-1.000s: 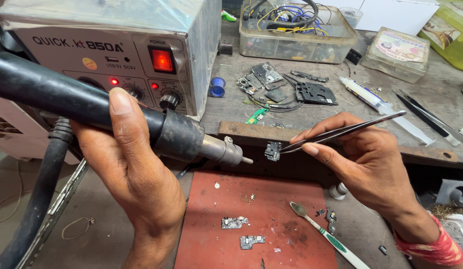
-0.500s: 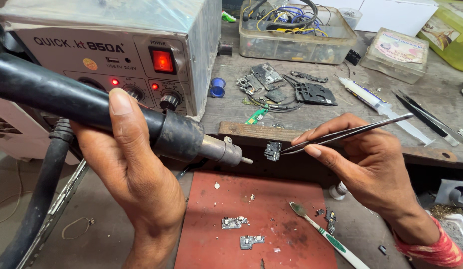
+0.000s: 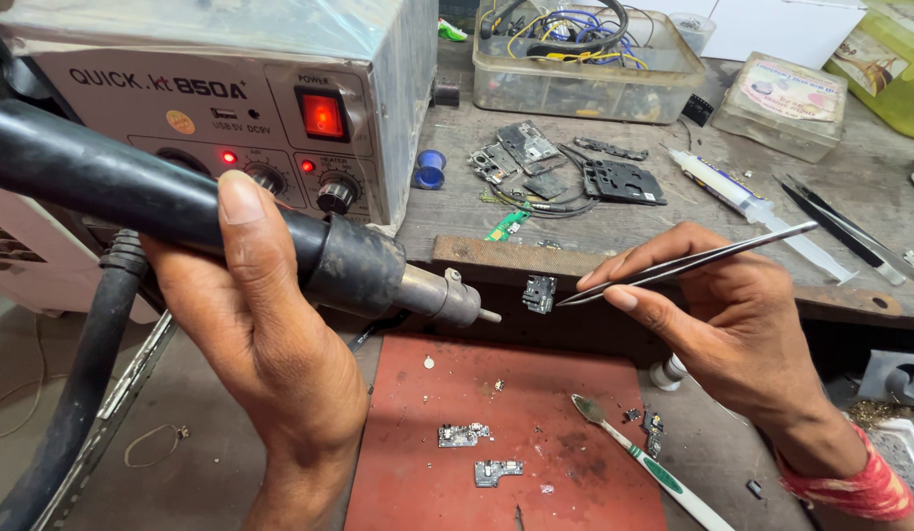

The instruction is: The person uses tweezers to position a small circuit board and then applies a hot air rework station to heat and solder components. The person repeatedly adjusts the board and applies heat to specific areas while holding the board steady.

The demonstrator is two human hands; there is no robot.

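Above the rust-red rectangular work mat (image 3: 536, 433), the left hand (image 3: 260, 344) was closed in a full fist around the thick black handle of a hot-air rework gun (image 3: 182, 211), thumb laid along the top, its narrow metal nozzle (image 3: 452, 300) aimed to the right. The right hand (image 3: 732, 324) pinched a pair of slim grey steel tweezers (image 3: 688, 264) between thumb and fingers, and the tweezer tips gripped a small dark circuit board piece (image 3: 539, 293) held in the air just beside the nozzle end, apart from it by a narrow gap. The likeliest trouble appeared to be the grip: the piece hung from one edge only, so a blast of air or a slackening of the fingers could have sent it down onto the mat among the two small loose board fragments (image 3: 464, 435) already lying there. Heat looked like the second risk, since a nozzle kept so near one spot could have scorched the board or loosened parts not meant to shift. The fingertips of the right hand sat close to the stream and could have been burned. Behind, the grey metal rework station (image 3: 231, 98) stood on the wooden surface (image 3: 673, 221) with its red switch lit, and its thick black hose (image 3: 78, 393) hung near the left wrist, where a tug could have jerked the aim.
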